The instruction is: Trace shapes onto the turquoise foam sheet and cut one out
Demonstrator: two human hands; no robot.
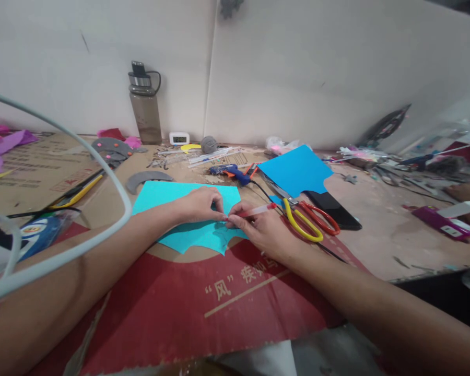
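A turquoise sheet [184, 237] with a scalloped near edge lies in front of me on the cardboard. My left hand [201, 203] is over the sheet, thumb and fingers pinched together; whatever is between the fingertips is too small to make out. Its fingertips meet those of my right hand [264, 227] above the sheet. My right hand is closed around a pen [260, 210] with a clear barrel and red ends, lying across the hand with its rear end to the right. Faint drawn lines show on the sheet just below the fingertips.
Scissors [303, 219] with yellow and red handles lie right of my right hand, near a black phone [332, 209] and a blue sheet [295, 169]. A blue glue gun [231, 171] is behind. A bottle [145, 112] stands by the wall. A white cable [117, 183] arches at left.
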